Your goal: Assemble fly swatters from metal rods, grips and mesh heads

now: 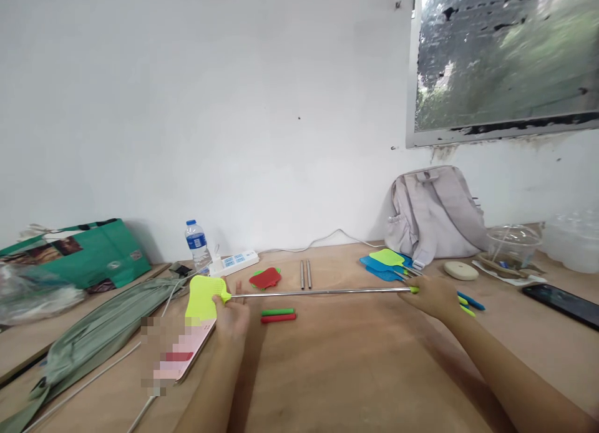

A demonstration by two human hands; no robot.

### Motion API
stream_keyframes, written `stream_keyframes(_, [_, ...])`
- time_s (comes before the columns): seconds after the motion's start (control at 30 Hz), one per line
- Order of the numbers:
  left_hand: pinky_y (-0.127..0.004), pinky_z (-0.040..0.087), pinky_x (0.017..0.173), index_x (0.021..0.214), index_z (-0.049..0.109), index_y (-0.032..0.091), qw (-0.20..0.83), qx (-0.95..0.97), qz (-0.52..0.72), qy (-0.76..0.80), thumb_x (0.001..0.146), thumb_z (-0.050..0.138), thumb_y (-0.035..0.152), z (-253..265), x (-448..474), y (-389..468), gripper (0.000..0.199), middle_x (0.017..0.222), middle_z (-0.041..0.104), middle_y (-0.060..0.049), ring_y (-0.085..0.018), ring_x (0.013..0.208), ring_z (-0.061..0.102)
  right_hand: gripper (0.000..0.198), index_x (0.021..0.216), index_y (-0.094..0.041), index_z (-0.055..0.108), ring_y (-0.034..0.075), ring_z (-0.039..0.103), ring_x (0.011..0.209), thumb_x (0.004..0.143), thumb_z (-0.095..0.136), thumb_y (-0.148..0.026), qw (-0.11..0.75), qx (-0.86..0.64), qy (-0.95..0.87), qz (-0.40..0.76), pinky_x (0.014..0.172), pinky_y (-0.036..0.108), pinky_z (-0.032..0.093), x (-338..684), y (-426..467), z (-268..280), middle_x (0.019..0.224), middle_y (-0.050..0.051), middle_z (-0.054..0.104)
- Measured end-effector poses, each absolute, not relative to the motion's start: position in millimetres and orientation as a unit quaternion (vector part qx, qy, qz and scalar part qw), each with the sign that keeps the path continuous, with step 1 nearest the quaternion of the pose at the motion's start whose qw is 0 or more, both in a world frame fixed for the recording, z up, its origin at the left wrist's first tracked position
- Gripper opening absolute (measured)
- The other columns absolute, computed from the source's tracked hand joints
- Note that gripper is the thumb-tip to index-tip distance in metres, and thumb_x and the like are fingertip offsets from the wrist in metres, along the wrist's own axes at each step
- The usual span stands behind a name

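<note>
A telescopic fly swatter with a yellow-green head (202,297) stretches across the table between my hands, its silver rod (322,292) drawn out long and nearly level. My left hand (231,316) pinches the neck just below the head. At the other end, my right hand (433,297) is closed around the grip, which it mostly hides. Behind my right hand lie more swatters with blue heads (381,269) and a yellow-green head (387,256); blue and yellow-green handles (470,301) stick out past it. In the middle are a red swatter head (266,277), two silver rods (306,274), a green handle (277,312) and a red handle (278,319).
On the left are a green bag (112,255), a grey-green strap bag (107,321), a pink booklet (187,352), a water bottle (196,243) and a power strip (236,261). At right stand a backpack (433,214), a white case (461,271), a plastic cup (515,246) and a phone (566,303).
</note>
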State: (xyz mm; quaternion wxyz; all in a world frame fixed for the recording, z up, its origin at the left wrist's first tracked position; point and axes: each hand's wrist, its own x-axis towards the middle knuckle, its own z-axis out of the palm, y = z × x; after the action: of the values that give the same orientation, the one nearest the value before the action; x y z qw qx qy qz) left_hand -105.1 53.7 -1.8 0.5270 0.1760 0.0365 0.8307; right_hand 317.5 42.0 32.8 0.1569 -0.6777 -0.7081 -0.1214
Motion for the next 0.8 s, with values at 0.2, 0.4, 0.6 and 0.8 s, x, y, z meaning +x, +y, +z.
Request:
stream_keyframes(0.2, [-0.033,0.039,0.092,0.120,0.044,0.037,0.566,0.250,0.785,-0.020,0.088,0.030,0.043,3,-75,55,0.036,0.112,0.061,0.001,-0.014,0.103,0.056,0.028,0.057,-0.023,0.061,0.019,0.058,0.065,0.070,0.048,-0.045,0.173,-0.650,-0.731,-0.115,0.050,0.024,0.027,285,39,29,0.064,0.003,0.064])
stream_keyframes(0.4, [-0.026,0.039,0.090,0.117,0.051,0.029,0.583,0.229,0.763,0.157,0.090,0.023,0.041,7,-30,49,0.041,0.113,0.060,-0.002,-0.012,0.100,0.056,0.022,0.064,-0.024,0.061,0.015,0.056,0.062,0.070,0.049,-0.041,0.223,-0.619,-0.752,-0.030,0.048,0.022,0.024,249,24,19,0.064,0.000,0.064])
stream_keyframes(0.6, [-0.028,0.035,0.094,0.113,0.054,0.025,0.557,0.302,0.745,0.210,0.082,0.048,0.034,20,-11,38,0.033,0.115,0.058,-0.003,-0.015,0.108,0.051,0.021,0.056,-0.019,0.055,0.013,0.054,0.059,0.071,0.048,-0.033,0.235,-0.594,-0.770,0.002,0.049,0.022,0.024,249,35,6,0.062,0.001,0.062])
stream_keyframes(0.8, [-0.028,0.046,0.079,0.114,0.052,0.027,0.503,0.295,0.769,0.263,0.070,0.062,0.023,33,-50,31,0.046,0.101,0.065,0.000,-0.018,0.096,0.058,0.015,0.058,-0.020,0.057,0.015,0.055,0.064,0.069,0.048,-0.027,0.238,-0.599,-0.763,-0.044,0.053,0.023,0.027,294,53,6,0.068,0.001,0.063])
